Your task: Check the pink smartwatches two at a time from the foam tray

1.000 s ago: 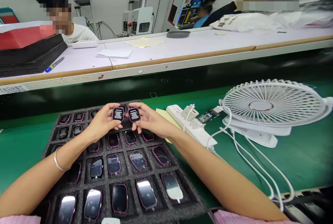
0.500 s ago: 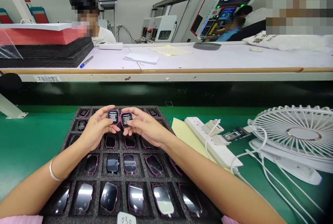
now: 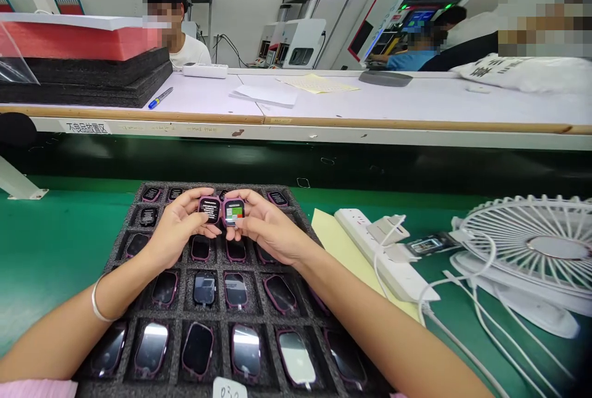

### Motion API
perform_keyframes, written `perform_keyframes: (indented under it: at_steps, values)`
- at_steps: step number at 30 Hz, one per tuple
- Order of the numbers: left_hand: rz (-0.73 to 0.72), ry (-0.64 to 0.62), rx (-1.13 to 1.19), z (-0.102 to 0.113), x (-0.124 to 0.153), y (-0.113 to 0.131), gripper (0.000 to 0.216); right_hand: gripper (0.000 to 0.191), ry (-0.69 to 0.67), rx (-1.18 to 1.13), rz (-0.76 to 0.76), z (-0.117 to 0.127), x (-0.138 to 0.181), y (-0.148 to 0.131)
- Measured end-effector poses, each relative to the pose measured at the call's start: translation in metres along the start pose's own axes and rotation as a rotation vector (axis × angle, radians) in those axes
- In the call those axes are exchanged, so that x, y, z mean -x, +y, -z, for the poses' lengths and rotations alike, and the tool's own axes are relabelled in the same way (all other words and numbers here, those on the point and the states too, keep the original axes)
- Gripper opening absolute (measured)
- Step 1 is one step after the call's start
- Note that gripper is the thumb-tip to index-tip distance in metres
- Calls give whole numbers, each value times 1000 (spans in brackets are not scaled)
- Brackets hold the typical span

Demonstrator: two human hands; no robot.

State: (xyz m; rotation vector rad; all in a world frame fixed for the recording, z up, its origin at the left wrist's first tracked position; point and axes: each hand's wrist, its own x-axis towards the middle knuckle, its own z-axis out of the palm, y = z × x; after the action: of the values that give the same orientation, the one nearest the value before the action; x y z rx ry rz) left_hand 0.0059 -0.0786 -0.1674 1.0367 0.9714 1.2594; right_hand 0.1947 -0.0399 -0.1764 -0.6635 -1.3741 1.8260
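My left hand grips a small purple-cased watch body whose screen shows white text on black. My right hand grips a second watch body whose screen shows coloured blocks. I hold the two side by side, almost touching, above the far rows of a dark foam tray. Several more purple watch bodies lie face up in the tray's pockets. A bangle sits on my left wrist.
To the right on the green mat lie a yellow sheet, a white power strip with plugs and cables, and a white fan. Beyond a dark channel is a white bench with papers, a pen, stacked foam and seated people.
The right-hand watch's screen changed from white text on black to coloured blocks. The view shifted slightly left; both hands stay together over the tray's far rows.
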Motion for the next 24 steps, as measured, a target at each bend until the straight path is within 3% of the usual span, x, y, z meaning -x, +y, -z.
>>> perform_keyframes:
  at_steps: [16,24]
  values:
    - [63,0,-27,1,-1,-16,50,48,89,-17,-74,13,5,15]
    - [118,-11,-24,2,0,-18,30,24,88,-108,-93,13,3,17]
